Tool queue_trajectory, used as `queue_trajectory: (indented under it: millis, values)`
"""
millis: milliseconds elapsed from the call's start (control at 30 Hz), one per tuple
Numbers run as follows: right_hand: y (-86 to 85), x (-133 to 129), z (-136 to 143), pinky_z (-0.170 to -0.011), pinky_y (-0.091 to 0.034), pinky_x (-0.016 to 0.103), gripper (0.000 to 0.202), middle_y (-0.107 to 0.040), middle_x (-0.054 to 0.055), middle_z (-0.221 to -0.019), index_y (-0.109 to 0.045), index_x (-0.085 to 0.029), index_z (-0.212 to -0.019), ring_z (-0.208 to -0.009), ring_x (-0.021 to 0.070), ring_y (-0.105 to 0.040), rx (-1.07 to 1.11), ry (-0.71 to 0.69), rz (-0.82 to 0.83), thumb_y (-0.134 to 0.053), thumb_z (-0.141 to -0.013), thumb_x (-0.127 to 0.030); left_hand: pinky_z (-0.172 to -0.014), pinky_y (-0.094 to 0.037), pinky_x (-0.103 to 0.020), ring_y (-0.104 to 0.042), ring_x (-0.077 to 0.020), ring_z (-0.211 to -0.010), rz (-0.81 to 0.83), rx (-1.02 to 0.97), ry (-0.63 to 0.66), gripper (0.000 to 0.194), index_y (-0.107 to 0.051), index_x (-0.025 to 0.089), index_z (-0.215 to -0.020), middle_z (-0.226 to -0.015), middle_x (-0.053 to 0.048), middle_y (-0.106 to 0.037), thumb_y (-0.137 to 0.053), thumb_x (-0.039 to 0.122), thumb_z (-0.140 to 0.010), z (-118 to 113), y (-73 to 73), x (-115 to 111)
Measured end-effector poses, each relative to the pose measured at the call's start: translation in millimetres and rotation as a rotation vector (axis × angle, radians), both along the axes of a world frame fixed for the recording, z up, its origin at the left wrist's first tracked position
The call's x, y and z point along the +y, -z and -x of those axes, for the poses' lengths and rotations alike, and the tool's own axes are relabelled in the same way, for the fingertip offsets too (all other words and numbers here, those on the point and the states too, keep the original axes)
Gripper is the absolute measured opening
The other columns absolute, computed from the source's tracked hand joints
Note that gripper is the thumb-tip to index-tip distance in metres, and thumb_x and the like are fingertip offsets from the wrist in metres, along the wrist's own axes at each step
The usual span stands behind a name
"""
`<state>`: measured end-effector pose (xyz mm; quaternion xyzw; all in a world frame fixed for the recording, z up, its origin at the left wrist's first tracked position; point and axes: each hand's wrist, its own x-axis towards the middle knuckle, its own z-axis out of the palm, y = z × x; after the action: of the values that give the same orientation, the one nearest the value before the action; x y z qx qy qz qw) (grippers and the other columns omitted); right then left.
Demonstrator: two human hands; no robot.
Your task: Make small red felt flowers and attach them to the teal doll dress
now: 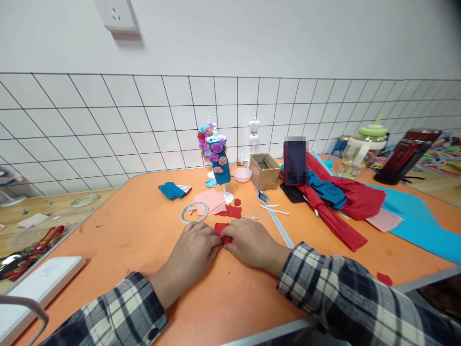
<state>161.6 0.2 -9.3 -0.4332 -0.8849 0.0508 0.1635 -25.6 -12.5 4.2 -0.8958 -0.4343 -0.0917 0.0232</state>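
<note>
A small piece of red crepe paper (pixel 221 228) is pinched between my two hands, low over the orange table. My left hand (pixel 196 250) has its fingers closed on the left end of it. On the other side, my right hand (pixel 250 242) grips it between thumb and fingers. Just beyond lie more red scraps (pixel 233 211), pink sheets (pixel 209 199), a roll of tape (pixel 194 212) and scissors (pixel 255 216), whose blades are partly covered. Behind these stands a mini dress form (pixel 219 161) in blue with purple and pink paper flowers.
A cardboard box (pixel 264 172), a pink bowl (pixel 242 175) and a phone (pixel 295 163) stand at the back. Red and blue crepe paper (pixel 360 194) spreads rightwards, near a green-lidded bottle (pixel 363 151) and a tilted dark red flask (pixel 406 156). A white power bank (pixel 46 283) lies left.
</note>
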Motion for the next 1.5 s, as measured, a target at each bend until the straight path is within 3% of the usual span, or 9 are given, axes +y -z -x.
queue_trajectory:
  millis: [133,333,600,1000,1233,1367,1500]
  values:
    - [2.4,4,1,-0.065,-0.036,0.028,0.014,-0.072,0.001,-0.088,-0.069,-0.025,-0.093,-0.081,0.0183,-0.062,0.007,0.015,0.084,-0.056,-0.088,-0.026,-0.084,-0.039,-0.040,-0.062,-0.0215,-0.083,0.033,-0.024,0.009,0.023,-0.074,0.025,-0.090,-0.082,-0.003,-0.073,-0.052,0.025,-0.093,-1,2.3,1]
    - [-0.5,4,0,-0.065,-0.036,0.028,0.020,-0.073,0.002,-0.087,-0.073,-0.025,-0.093,-0.081,0.0195,-0.062,-0.046,0.007,0.090,-0.053,-0.089,-0.028,-0.073,-0.041,-0.037,-0.061,-0.0213,-0.074,0.073,-0.041,-0.029,0.024,-0.075,0.023,-0.089,-0.076,-0.004,-0.071,-0.051,0.026,-0.094,-1,5.7,2]
    - [2.8,4,-1,-0.065,-0.033,0.027,0.022,-0.068,0.004,-0.085,-0.074,-0.023,-0.091,-0.079,0.0175,-0.058,-0.038,-0.024,0.067,-0.052,-0.090,-0.027,-0.078,-0.042,-0.038,-0.058,-0.0236,-0.089,0.002,-0.056,-0.012,0.024,-0.076,0.025,-0.087,-0.084,-0.006,-0.069,-0.053,0.026,-0.093,-1,2.7,1]
    - [2.6,4,-1,-0.063,-0.032,0.026,0.017,-0.066,0.003,-0.088,-0.071,-0.024,-0.091,-0.083,0.0181,-0.058,-0.026,0.047,0.142,-0.056,-0.090,-0.031,-0.076,-0.044,-0.036,-0.059,-0.0210,-0.077,0.067,-0.144,-0.027,0.019,-0.074,0.021,-0.087,-0.076,-0.005,-0.068,-0.056,0.024,-0.092,-1,11.7,4]
    - [1.6,2,0,-0.060,-0.030,0.026,0.015,-0.065,0.003,-0.088,-0.070,-0.023,-0.090,-0.082,0.0177,-0.059,-0.038,0.053,0.114,-0.057,-0.090,-0.031,-0.080,-0.041,-0.040,-0.059,-0.0242,-0.089,0.019,-0.082,0.001,0.024,-0.076,0.025,-0.087,-0.082,-0.005,-0.069,-0.053,0.027,-0.093,-2,4.2,2]
    - [2.0,4,0,-0.059,-0.029,0.026,0.015,-0.068,0.001,-0.086,-0.066,-0.023,-0.099,-0.079,0.0166,-0.059,-0.007,0.101,0.146,-0.060,-0.088,-0.031,-0.082,-0.041,-0.040,-0.061,-0.0230,-0.084,0.023,-0.076,-0.020,0.022,-0.075,0.024,-0.089,-0.080,-0.005,-0.071,-0.054,0.027,-0.093,-2,5.3,2]
    - [3.4,5,-1,-0.061,-0.029,0.027,0.012,-0.068,0.001,-0.088,-0.069,-0.024,-0.093,-0.083,0.0167,-0.059,-0.012,0.064,0.160,-0.058,-0.089,-0.030,-0.077,-0.043,-0.037,-0.062,-0.0211,-0.077,0.081,-0.083,-0.041,0.024,-0.074,0.021,-0.089,-0.077,-0.005,-0.070,-0.052,0.026,-0.094,-3,8.6,3]
